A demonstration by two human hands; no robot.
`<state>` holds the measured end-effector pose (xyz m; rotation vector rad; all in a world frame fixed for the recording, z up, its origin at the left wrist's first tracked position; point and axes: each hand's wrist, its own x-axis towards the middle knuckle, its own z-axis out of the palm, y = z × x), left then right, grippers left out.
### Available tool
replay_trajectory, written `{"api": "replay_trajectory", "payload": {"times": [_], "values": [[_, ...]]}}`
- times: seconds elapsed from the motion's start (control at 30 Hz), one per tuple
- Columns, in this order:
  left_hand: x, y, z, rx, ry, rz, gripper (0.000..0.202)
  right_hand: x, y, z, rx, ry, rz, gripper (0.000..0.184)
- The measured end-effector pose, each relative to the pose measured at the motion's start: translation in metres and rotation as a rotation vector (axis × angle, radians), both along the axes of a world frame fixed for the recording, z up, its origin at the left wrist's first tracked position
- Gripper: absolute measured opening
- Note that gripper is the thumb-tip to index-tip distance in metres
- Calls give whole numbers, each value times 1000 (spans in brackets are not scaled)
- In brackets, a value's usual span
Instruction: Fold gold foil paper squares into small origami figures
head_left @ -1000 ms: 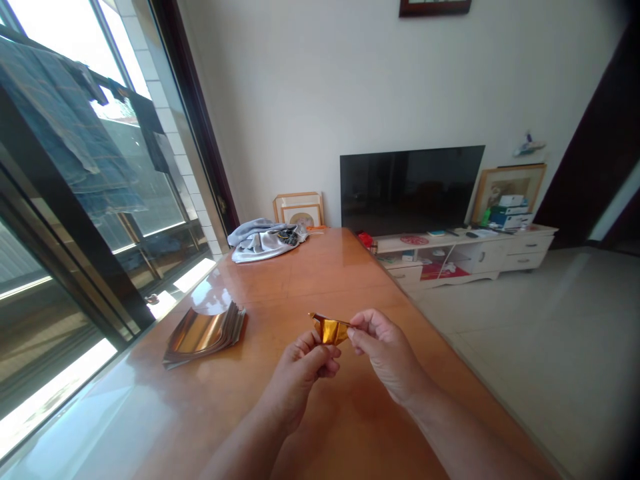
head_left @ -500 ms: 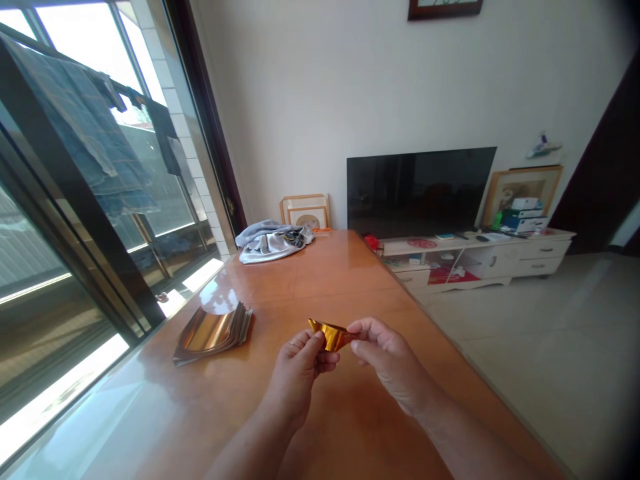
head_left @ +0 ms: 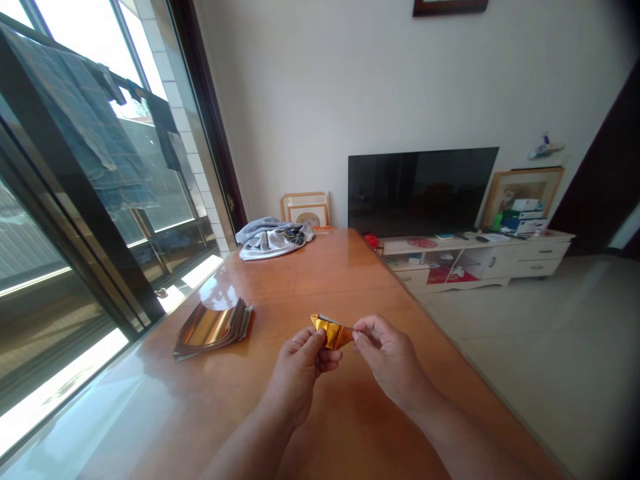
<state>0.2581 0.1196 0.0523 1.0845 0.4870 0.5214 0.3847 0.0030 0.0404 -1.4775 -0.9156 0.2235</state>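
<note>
In the head view, the left hand (head_left: 297, 377) and right hand (head_left: 387, 357) both pinched a folded gold foil paper (head_left: 331, 332) between fingers and thumbs, over a varnished wooden table (head_left: 340, 267); a stack of foil sheets (head_left: 213, 330) lay at the hands' nine o'clock.

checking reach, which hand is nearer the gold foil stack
Left. The left hand sits right of the gold foil stack, apart from it; the right hand is farther right, beyond the folded foil both hold.

The folded foil (head_left: 332, 333) gleams gold, the table top (head_left: 300, 280) orange-brown.
</note>
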Motion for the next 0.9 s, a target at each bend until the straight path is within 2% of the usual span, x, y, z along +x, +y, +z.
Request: {"api": "replay_trajectory", "payload": {"times": [0.2,0.4,0.57,0.7,0.9], "values": [[-1,1,0,-96,-30,10,24,-1,0,-6,-39,-168,-34,8],[-1,2,2,-150,-27,19,16,-5,-4,-1,-22,-179,60,14],[-1,2,1,-75,11,12,18,-6,-6,5,-60,-178,54,16],[-1,0,1,11,45,-3,24,-3,-2,0,-85,-121,19,19],[-3,-1,3,79,59,-21,28,-3,1,-8,-61,10,146,24]]}}
